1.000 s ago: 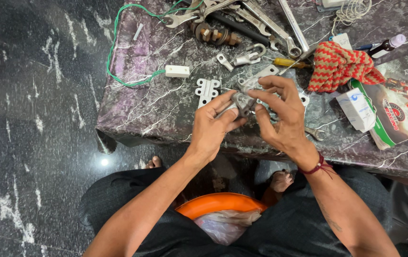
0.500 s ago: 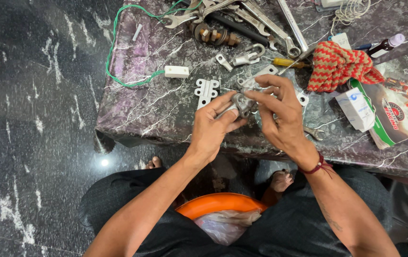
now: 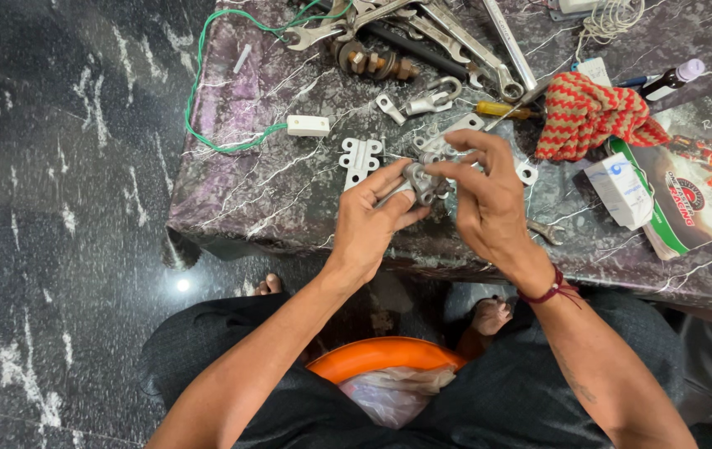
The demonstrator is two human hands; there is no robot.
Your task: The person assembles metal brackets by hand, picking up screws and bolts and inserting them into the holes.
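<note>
Holding a small grey metal part (image 3: 421, 180) up over the counter (image 3: 289, 191) edge, between both hands. Left hand (image 3: 372, 220) closed on it from below-left, right hand (image 3: 485, 195) pinching it from the right, equally near. Long axis hard to tell. Down below, an orange bucket (image 3: 381, 357) with a plastic bag (image 3: 393, 391) inside.
</note>
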